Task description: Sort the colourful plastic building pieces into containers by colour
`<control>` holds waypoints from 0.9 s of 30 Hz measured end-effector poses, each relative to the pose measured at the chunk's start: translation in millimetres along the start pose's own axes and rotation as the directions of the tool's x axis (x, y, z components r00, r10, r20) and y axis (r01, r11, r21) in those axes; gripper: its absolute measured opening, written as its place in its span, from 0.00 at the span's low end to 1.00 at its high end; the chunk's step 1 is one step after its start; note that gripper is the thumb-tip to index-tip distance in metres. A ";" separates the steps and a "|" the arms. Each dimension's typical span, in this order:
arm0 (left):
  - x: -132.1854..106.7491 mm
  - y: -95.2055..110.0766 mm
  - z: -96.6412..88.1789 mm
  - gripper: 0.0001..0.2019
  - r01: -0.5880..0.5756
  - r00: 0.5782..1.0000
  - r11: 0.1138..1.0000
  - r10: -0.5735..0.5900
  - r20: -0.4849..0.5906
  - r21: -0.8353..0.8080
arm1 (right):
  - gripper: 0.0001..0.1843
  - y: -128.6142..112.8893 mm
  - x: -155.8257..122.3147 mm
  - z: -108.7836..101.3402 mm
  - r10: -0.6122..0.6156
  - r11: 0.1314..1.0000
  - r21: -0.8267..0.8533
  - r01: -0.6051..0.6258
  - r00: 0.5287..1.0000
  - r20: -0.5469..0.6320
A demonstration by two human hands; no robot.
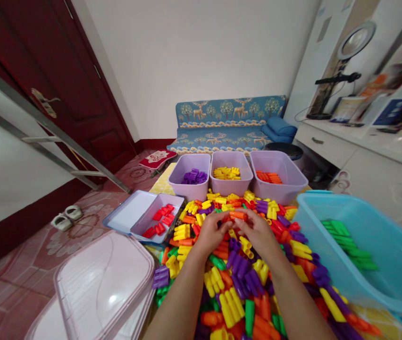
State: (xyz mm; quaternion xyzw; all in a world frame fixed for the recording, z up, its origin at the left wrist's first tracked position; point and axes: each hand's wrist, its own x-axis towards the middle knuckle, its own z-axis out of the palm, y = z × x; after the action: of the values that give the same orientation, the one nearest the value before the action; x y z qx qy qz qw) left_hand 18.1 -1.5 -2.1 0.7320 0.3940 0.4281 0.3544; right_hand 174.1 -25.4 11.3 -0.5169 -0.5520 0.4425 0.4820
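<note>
In the head view, my left hand (214, 230) and my right hand (257, 231) meet above a large heap of bullet-shaped plastic building pieces. Between their fingertips is an orange plastic building piece (238, 215), lying roughly sideways. Both hands are closed around it, and the fingers partly hide it. Below them, purple pieces (239, 267), yellow pieces (231, 307), green pieces (249, 316) and orange pieces (264, 307) lie mixed, some joined in rows.
Behind the heap, three lilac bins hold purple (190, 191), yellow (231, 189) and orange pieces (275, 191). A small lilac box (172, 203) with red pieces stands left. The turquoise tub (392, 293) at right holds green pieces. Clear lids (105, 283) lie lower left.
</note>
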 end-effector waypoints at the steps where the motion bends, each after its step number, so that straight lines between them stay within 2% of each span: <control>1: 0.4 -2.0 0.5 0.14 0.028 0.999 1.000 -0.029 -0.037 -0.011 | 0.21 -1.4 -0.4 -0.4 0.022 1.000 0.012 -0.022 1.000 -0.005; 5: 1.3 -8.7 0.9 0.14 0.100 0.979 0.989 -0.117 -0.166 -0.109 | 0.22 -6.5 -1.3 -3.8 0.057 0.998 0.012 -0.056 0.998 -0.036; 9: 2.6 -7.7 0.6 0.15 0.120 0.971 0.952 -0.172 -0.168 -0.281 | 0.21 -8.8 -1.5 -10.2 -0.092 0.971 -0.228 0.066 0.990 -0.105; 11: 3.1 -5.6 0.5 0.15 0.130 0.969 0.936 -0.190 -0.159 -0.327 | 0.19 -8.4 -1.7 -12.5 -0.129 0.949 -0.299 0.095 0.987 -0.094; 14: 3.3 -5.4 0.7 0.15 0.131 0.968 0.924 -0.197 -0.155 -0.359 | 0.16 -7.1 -2.5 -13.1 -0.067 0.983 -0.177 0.057 0.996 -0.053; 18: 2.9 -11.3 2.2 0.15 0.115 0.970 0.929 -0.182 -0.162 -0.352 | 0.21 -7.5 -4.0 -11.2 0.020 1.000 0.019 -0.019 0.999 -0.034; 23: 3.4 -13.5 4.0 0.19 0.099 0.974 0.910 -0.171 -0.146 -0.404 | 0.21 -9.6 -4.0 -9.6 0.024 0.998 0.054 -0.023 1.000 -0.019; 27: 3.8 -14.0 4.5 0.21 0.102 0.977 0.893 -0.173 -0.123 -0.439 | 0.26 -11.9 -4.9 -10.6 0.024 0.999 0.032 -0.023 1.000 -0.005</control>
State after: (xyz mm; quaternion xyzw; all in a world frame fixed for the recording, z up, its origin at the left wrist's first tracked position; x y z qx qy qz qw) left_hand 19.5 7.1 -14.4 0.5696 0.3678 0.5352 0.5039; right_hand 182.9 -31.3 24.2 -0.5168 -0.5373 0.4555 0.4866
